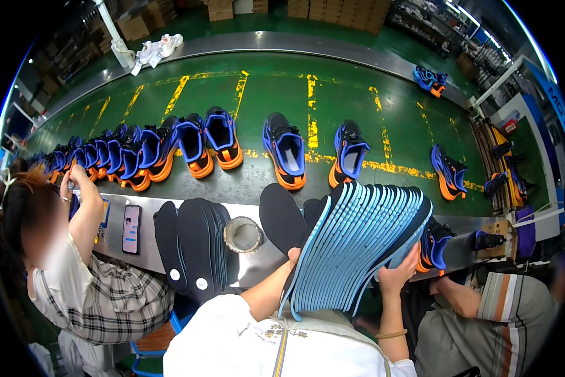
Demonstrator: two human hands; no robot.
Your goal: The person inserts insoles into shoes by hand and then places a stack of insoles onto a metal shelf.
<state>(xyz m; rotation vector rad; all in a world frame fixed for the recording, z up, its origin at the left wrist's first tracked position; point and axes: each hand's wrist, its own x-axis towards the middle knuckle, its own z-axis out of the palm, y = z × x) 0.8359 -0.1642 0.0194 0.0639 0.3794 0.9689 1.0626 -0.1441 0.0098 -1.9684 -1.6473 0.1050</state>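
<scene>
Both hands' grip, insole stack (358,245) between

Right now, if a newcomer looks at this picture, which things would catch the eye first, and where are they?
First, the big fanned stack of blue-edged insoles at lower centre, propped against the person's chest, the right hand under its right side and the left hand at its left edge. Behind it, blue and orange shoes stand in a row along the green conveyor belt.
</scene>
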